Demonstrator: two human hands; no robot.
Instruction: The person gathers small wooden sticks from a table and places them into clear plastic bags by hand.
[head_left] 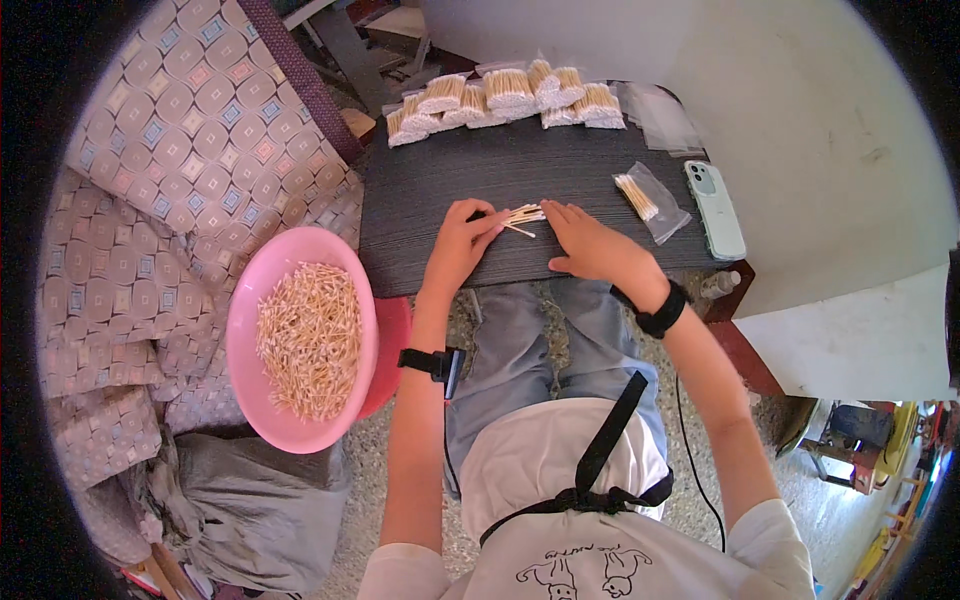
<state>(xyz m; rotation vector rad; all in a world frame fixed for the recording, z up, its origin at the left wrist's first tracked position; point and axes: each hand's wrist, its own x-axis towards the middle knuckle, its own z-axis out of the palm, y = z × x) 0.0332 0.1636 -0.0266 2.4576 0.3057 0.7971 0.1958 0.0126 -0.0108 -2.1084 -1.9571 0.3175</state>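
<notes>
Partly, the swabs (524, 214) are hidden: their left ends vanish under the left hand (462, 245), whose bent fingers pinch them. They fan out just to its right, reaching the right hand (594, 240), which is spread nearly flat, thumb apart; whether its fingertips press them is hard to tell.

Left hand (463, 235) holding cotton swabs (522, 216) (fanned), right hand (597, 243) alongside, dark table (425, 180)
</notes>
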